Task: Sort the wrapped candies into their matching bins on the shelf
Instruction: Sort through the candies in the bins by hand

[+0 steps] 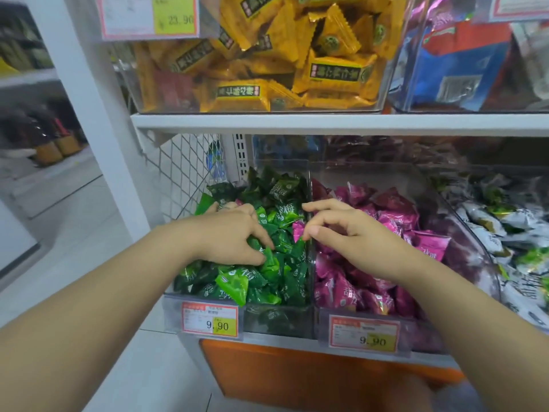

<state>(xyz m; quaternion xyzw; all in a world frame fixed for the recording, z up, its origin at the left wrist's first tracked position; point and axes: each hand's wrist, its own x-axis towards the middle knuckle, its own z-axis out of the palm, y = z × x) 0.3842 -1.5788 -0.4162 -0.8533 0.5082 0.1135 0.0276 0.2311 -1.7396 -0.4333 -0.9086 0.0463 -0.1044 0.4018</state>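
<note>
Green candies (261,281) heap up left of the clear divider (310,188), where your left hand (234,233) digs in; whether its grip holds one, I cannot tell. A stray pink candy (298,230) lies just left of the divider. Your right hand (356,236), grip loose and empty, hovers over the divider, thumb nearest that candy. The pink bin (421,337) sits right of the divider.

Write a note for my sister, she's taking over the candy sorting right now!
Left hand: fingers down among the green candies in the green bin; can't tell if it holds one.
Right hand: empty, fingers relaxed, over the divider, beside a stray pink candy lying in the green bin.
Done: both bins look mostly sorted.
Left: move that pink candy into the pink bin, then check for more strays.
</note>
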